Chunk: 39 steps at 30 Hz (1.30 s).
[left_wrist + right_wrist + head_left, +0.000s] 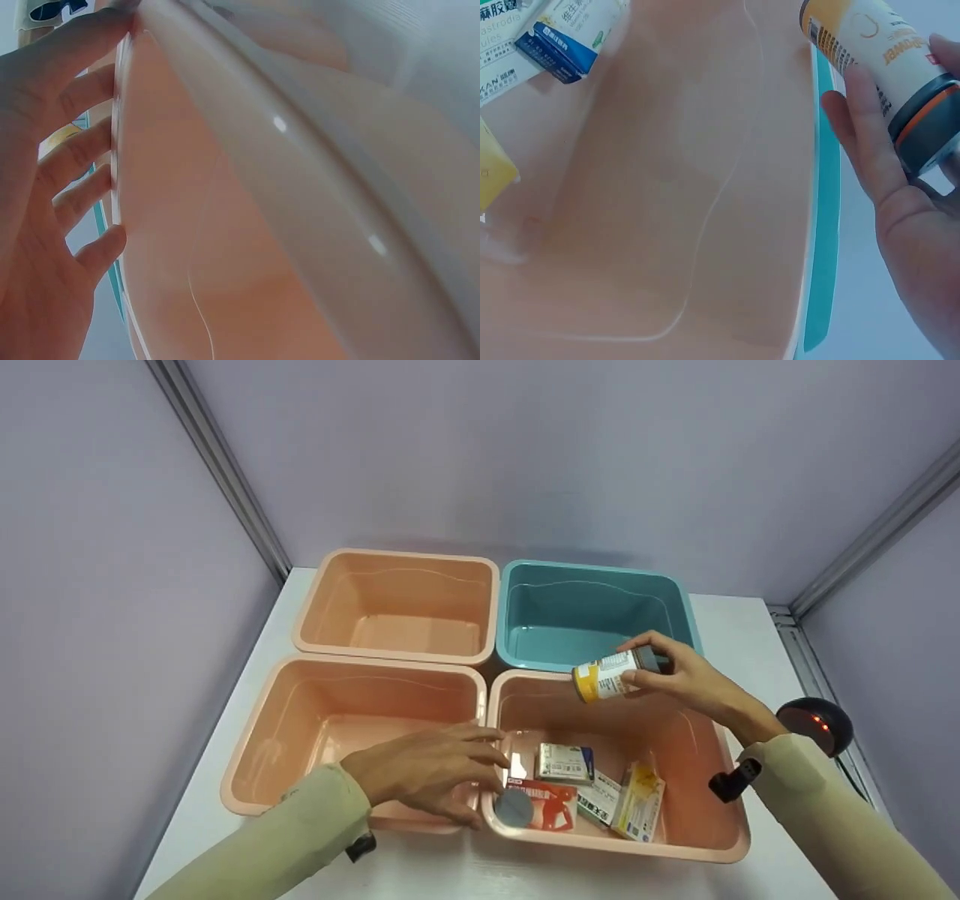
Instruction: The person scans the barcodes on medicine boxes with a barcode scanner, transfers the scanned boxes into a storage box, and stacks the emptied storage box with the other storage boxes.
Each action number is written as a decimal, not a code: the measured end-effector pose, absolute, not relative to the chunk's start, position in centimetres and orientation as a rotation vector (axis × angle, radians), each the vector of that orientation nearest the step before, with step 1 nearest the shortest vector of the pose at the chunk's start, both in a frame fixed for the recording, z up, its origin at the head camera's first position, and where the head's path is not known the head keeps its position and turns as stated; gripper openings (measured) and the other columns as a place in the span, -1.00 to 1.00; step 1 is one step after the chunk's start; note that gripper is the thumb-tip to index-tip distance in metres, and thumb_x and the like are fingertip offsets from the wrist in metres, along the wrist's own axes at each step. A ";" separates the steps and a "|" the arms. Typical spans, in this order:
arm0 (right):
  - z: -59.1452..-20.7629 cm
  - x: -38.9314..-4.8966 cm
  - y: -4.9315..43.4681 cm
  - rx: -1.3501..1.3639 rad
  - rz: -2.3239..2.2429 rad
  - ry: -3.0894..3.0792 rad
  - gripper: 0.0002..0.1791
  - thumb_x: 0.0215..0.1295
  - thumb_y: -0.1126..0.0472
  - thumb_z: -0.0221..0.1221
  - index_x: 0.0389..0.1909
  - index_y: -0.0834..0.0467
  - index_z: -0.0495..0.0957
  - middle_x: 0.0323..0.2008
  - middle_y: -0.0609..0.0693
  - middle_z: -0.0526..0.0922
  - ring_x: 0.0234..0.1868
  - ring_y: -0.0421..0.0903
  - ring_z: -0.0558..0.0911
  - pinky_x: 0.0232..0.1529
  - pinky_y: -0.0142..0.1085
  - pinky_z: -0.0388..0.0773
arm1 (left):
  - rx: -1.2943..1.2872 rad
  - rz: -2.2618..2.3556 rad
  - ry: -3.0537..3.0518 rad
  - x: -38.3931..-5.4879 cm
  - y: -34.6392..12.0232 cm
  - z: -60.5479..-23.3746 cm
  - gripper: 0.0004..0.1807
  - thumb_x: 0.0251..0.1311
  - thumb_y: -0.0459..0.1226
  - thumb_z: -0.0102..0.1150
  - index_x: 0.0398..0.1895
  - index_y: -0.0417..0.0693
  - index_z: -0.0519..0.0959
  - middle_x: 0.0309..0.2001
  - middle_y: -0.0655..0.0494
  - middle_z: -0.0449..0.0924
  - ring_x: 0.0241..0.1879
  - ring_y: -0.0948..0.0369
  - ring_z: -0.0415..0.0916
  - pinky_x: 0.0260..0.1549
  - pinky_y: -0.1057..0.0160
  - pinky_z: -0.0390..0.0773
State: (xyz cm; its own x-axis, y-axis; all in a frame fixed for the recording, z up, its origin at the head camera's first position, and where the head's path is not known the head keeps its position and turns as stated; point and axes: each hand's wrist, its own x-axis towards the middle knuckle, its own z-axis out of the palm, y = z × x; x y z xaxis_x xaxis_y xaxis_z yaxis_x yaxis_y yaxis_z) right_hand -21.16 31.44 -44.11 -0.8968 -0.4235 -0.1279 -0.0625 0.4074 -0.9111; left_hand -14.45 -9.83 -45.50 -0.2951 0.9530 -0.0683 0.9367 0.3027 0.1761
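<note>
Long, plain, pale green sleeves (825,791) each carry a small black camera (735,781) near the end.

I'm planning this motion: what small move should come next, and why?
Probably ease the bottle forward over the teal bin; the right hand grips it near that bin's front rim, where it adjoins the pink bin holding boxes.

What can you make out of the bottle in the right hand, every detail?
The bottle is a cylinder, seemingly plastic, its label white and yellow with print and a barcode. Its dark cap is on, with an orange ring around that end. It is tipped nearly horizontal, yellow end lower. The right hand grips it near the cap, above the near right pink bin.
</note>
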 end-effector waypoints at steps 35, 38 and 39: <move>-43.2 -19.9 34.0 -0.399 -1.615 2.300 -0.52 0.58 0.24 0.28 0.41 0.22 0.44 0.33 0.00 0.56 0.10 -0.03 0.69 0.05 -0.26 0.84 | 1.727 0.180 2.395 -14.5 -10.0 -45.6 -0.48 0.30 0.25 0.41 0.21 0.28 0.74 0.46 0.21 0.60 0.66 0.01 0.28 0.73 -0.07 0.19; -43.1 -19.6 34.6 -0.373 -1.595 2.326 -0.38 0.45 0.31 0.38 0.45 0.18 0.39 0.28 0.07 0.52 0.12 -0.02 0.63 0.08 -0.34 0.79 | 1.734 0.194 2.395 -14.5 -10.1 -45.7 -0.48 0.30 0.24 0.41 0.21 0.27 0.74 0.46 0.20 0.60 0.65 0.00 0.29 0.73 -0.07 0.20; -43.1 -19.5 34.7 -0.357 -1.605 2.326 -0.37 0.45 0.32 0.39 0.46 0.17 0.38 0.26 0.10 0.50 0.11 -0.02 0.64 0.08 -0.32 0.80 | 1.735 0.197 2.393 -14.5 -10.1 -45.7 -0.48 0.30 0.24 0.41 0.21 0.27 0.74 0.46 0.20 0.60 0.65 -0.01 0.29 0.73 -0.07 0.20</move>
